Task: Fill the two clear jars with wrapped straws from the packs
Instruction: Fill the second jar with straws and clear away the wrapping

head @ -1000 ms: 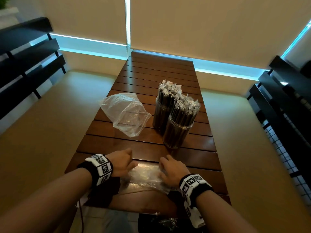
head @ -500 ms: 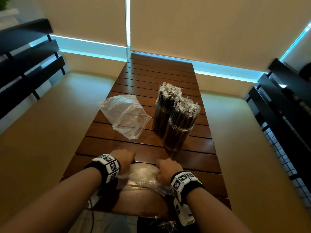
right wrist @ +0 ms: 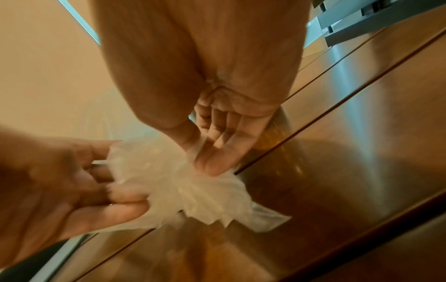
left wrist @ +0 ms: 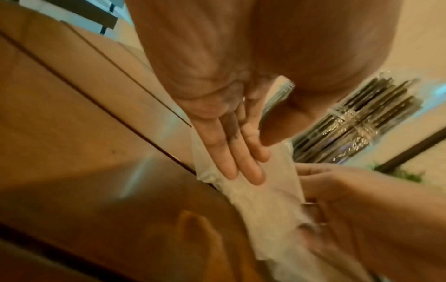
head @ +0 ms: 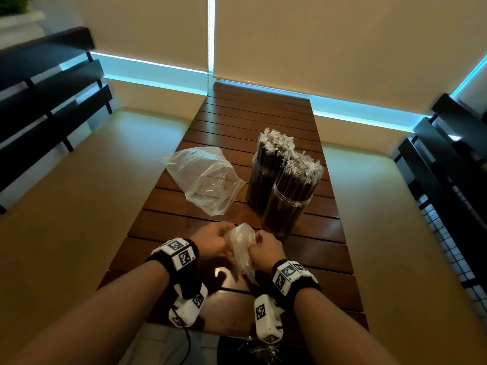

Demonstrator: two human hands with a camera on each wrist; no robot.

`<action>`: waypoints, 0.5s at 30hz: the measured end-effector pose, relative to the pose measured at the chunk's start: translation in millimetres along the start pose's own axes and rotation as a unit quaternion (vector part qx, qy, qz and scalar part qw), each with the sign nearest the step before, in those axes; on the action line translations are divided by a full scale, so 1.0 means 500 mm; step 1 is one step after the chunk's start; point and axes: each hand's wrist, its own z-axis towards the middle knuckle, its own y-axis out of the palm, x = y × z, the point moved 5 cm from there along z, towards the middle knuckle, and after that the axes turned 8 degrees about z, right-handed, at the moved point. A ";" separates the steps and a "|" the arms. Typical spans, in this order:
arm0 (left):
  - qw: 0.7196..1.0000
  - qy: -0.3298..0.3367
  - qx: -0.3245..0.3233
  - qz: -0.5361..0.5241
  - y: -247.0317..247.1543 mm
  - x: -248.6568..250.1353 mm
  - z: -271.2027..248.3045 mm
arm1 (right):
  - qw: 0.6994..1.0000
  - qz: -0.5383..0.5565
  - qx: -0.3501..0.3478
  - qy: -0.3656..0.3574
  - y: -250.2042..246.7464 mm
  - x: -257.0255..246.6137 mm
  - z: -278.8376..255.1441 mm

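- Both clear cylindrical jars stand upright on the brown slatted wooden table [head: 263, 119], touching or nearly so: the nearer clear jar [head: 286, 206] and the farther clear jar [head: 259, 180] are each packed with dark wrapped straws [head: 300, 167] whose crinkled wrapper tips stick out above the rims.
- By the look of it the filling is done and the step in hand is tidying away a spent pack.
- The left hand [head: 213, 241] and the right hand [head: 266, 248] meet just above the near end of the table, bunching a crumpled clear plastic pack [head: 241, 246] between them.
- In the left wrist view the left fingers [left wrist: 231, 152] lie fairly straight, pressed against the film with the thumb closing on it; the right fingers [right wrist: 217, 152] and thumb pinch the wad.
- A second empty clear plastic bag [head: 205, 177] lies loose on the table, left of the jars and apart from them.
- To do this well, I judge: keep squeezing inward so the springy film packs small, keep the hands low and short of the nearer jar, and avoid a sweeping elbow, since the tall full jars may tip easily.
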 end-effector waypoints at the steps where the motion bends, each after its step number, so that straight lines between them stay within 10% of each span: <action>1: 0.998 0.023 -0.004 0.052 -0.004 0.000 0.002 | 1.000 -0.011 -0.010 -0.005 -0.002 0.001 -0.002; 5: 0.964 0.008 0.038 0.264 -0.027 0.000 0.004 | 0.999 -0.005 -0.027 -0.025 -0.011 0.011 -0.012; 15: 0.965 0.048 0.176 0.187 -0.054 0.044 0.011 | 0.984 0.176 -0.013 -0.037 -0.015 -0.048 -0.014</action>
